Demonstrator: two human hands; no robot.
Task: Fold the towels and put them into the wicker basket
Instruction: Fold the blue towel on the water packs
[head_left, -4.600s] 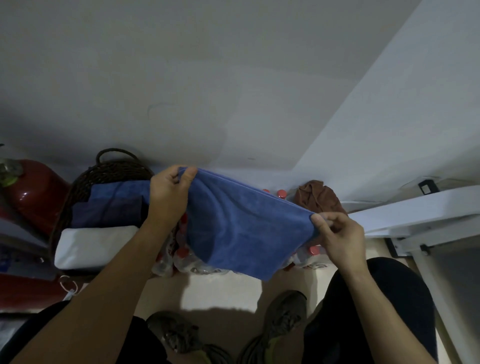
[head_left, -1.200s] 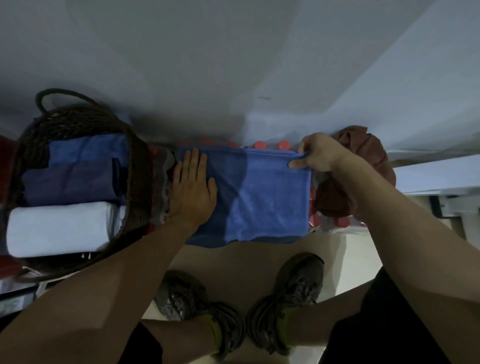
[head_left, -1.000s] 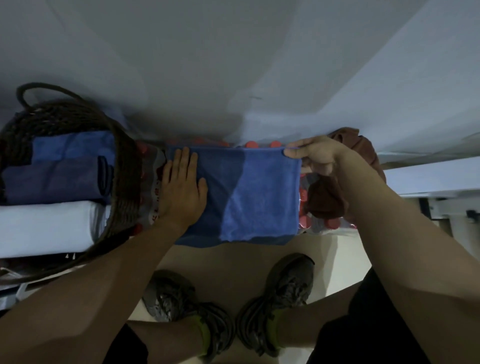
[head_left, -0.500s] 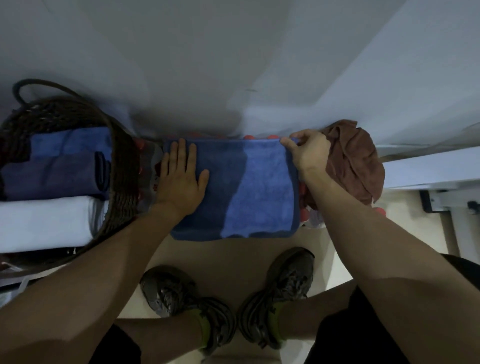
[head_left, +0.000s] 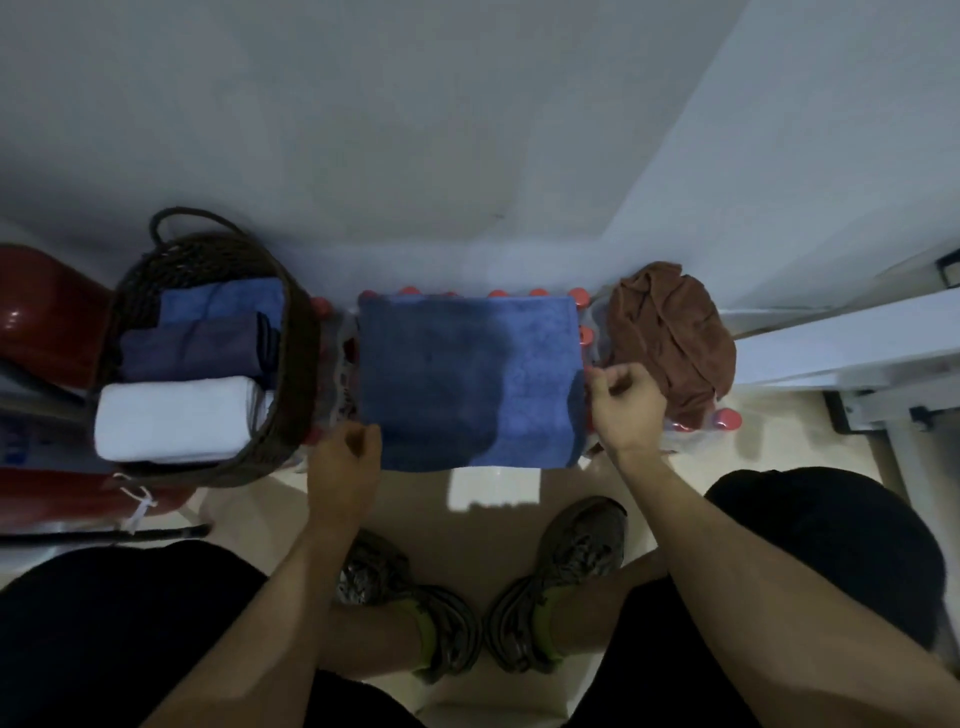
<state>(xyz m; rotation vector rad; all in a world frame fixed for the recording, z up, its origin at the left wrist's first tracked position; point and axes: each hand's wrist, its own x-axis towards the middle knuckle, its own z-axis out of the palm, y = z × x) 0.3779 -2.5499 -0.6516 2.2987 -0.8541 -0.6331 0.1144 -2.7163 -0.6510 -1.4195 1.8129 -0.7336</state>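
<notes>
Pale walls meeting in a dim corner and a cream tiled floor (head_left: 493, 499) frame the scene, viewed from a head-worn camera. A blue towel (head_left: 467, 379), plush and napped, is laid flat as a neat rectangle over a pack of red-capped bottles (head_left: 584, 338) set against the wall. The left hand (head_left: 343, 467) is seen at the towel's near left corner, fingers curled; whether cloth is actually pinched cannot be told. The right hand (head_left: 626, 410) is placed at the right edge, its fingers loosely curled and touching or nearly touching the hem, again with no grip clearly shown. The folding step is judged to be under way, with another fold needed before the towel matches those already stowed. For the next move, both corners would have to be gripped firmly and one edge brought across evenly, so that the soft pile is not bunched. Just to the left, a dark woven wicker basket (head_left: 296, 364), round with a looped handle, is filled with a light blue towel (head_left: 223, 304), a navy towel (head_left: 192, 348) and a thick white towel (head_left: 171, 426), all folded into oblong blocks. A crumpled brown towel (head_left: 670, 338) is left unfolded on the bottles to the right. Worn grey shoes (head_left: 566, 587) are visible below.
</notes>
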